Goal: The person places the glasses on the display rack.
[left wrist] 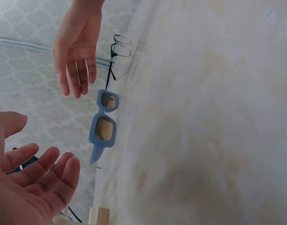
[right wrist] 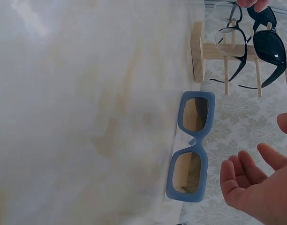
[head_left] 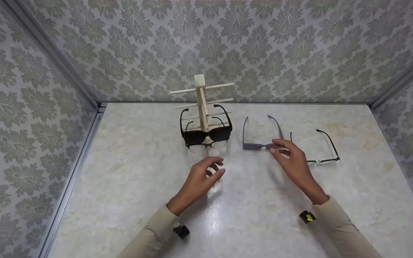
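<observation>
Loosely spread, my right grip (head_left: pixel 292 160) hovers near the blue sunglasses (head_left: pixel 252 146) — they sit toward the far edge of the tabletop (head_left: pixel 127 172), right of the wooden stand (head_left: pixel 202 100) — while my left grip (head_left: pixel 200 179), fingers relaxed, hangs before that stand.

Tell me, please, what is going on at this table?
A person is handling eyewear with bare hands. The right hand hovers beside the blue sunglasses, fingers loosely bent and not gripping them; they are on the table. The left hand is empty, in front of a wooden rack that carries black sunglasses above a clear-lensed pair. Another dark-framed pair is on the table, to the right of the blue one.
</observation>
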Available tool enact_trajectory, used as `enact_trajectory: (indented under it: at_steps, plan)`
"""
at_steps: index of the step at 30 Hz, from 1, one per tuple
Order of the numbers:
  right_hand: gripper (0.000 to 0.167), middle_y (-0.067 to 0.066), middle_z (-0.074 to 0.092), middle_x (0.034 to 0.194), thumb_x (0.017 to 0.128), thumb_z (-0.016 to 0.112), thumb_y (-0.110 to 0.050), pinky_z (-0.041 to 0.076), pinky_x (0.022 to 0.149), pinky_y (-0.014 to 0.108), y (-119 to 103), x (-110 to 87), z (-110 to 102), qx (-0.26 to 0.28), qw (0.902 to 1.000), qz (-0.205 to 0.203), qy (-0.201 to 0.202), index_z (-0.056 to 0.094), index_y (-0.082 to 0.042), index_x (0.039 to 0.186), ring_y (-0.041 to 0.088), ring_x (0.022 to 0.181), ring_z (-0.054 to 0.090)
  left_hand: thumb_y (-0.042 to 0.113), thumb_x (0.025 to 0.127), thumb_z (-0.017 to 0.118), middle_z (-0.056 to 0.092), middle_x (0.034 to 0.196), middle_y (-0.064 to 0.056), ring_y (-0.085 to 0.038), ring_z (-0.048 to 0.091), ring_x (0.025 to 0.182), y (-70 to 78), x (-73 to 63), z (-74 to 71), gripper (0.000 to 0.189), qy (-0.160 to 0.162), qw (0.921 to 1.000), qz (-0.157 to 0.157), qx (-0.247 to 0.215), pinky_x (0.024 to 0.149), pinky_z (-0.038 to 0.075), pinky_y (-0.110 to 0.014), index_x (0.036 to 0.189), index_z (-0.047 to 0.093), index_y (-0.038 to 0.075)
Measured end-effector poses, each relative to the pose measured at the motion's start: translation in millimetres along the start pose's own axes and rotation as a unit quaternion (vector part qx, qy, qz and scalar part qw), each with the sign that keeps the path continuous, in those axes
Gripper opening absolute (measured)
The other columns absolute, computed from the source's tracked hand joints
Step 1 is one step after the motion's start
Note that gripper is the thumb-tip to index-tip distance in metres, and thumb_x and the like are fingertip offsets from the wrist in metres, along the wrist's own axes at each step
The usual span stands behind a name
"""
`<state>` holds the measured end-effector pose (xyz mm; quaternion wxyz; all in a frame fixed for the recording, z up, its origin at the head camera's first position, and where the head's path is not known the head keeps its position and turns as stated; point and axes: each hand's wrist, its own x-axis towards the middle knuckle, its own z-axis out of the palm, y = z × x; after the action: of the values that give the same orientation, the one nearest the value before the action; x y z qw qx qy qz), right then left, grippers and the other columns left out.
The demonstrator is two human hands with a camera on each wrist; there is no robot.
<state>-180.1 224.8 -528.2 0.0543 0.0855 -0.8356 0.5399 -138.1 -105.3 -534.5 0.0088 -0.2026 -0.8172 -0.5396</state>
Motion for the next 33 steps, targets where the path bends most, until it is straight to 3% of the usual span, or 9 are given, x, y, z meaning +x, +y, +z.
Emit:
enact_trajectory:
  at_steps: [5, 10, 18, 28, 33]
  plan:
    - [0.040, 0.015, 0.064, 0.149, 0.107, 0.075, -0.010, 0.049, 0.118, 0.051, 3.0, -5.3, -2.0, -0.001, 0.9999, 0.006, 0.010, 0.068, -0.002, 0.146, 0.026, 0.144, 0.056, 0.016, 0.109, 0.072, 0.073, 0.128, -0.019, -0.029, 0.072, 0.110, -2.7, 4.9, 9.7, 0.031, -0.004, 1.0000, 0.007, 0.004, 0.083, 0.064, -0.037, 0.138, 0.070, 0.004]
    - [0.041, 0.015, 0.061, 0.152, 0.106, 0.076, -0.008, 0.046, 0.122, 0.050, 7.1, -8.9, -4.4, 0.010, 0.9996, 0.015, 0.019, 0.068, -0.003, 0.146, 0.024, 0.146, 0.053, 0.017, 0.110, 0.071, 0.070, 0.138, -0.020, -0.040, 0.070, 0.122, -4.2, 9.5, 20.0, 0.035, -0.011, 0.9999, 0.010, -0.008, 0.088, 0.064, -0.041, 0.141, 0.068, 0.003]
    - [0.046, 0.021, 0.053, 0.159, 0.106, 0.076, -0.006, 0.041, 0.126, 0.051, 16.8, -9.1, -4.3, 0.030, 0.9988, 0.029, 0.024, 0.063, 0.003, 0.149, 0.030, 0.154, 0.046, 0.020, 0.111, 0.071, 0.066, 0.146, -0.015, -0.040, 0.065, 0.130, -10.7, 16.4, 37.1, 0.040, -0.005, 0.9995, -0.004, -0.031, 0.092, 0.064, -0.044, 0.147, 0.066, 0.004]
    - [0.058, 0.024, 0.042, 0.169, 0.109, 0.074, -0.017, 0.041, 0.127, 0.049, 32.2, -7.0, -3.8, 0.027, 0.9977, 0.061, 0.012, 0.052, 0.004, 0.159, 0.037, 0.161, 0.037, 0.019, 0.109, 0.073, 0.057, 0.155, -0.021, -0.039, 0.063, 0.131, -18.3, 30.2, 63.1, 0.052, 0.010, 0.9987, -0.031, -0.039, 0.090, 0.063, -0.037, 0.153, 0.059, -0.004]
    - [0.069, 0.021, 0.038, 0.173, 0.110, 0.073, -0.024, 0.039, 0.128, 0.048, 35.7, -5.0, -6.4, 0.028, 0.9963, 0.081, 0.002, 0.042, 0.003, 0.166, 0.038, 0.164, 0.032, 0.018, 0.107, 0.074, 0.053, 0.158, -0.024, -0.039, 0.065, 0.120, -21.0, 38.9, 76.9, 0.058, 0.029, 0.9977, -0.043, -0.044, 0.089, 0.061, -0.033, 0.156, 0.055, -0.005]
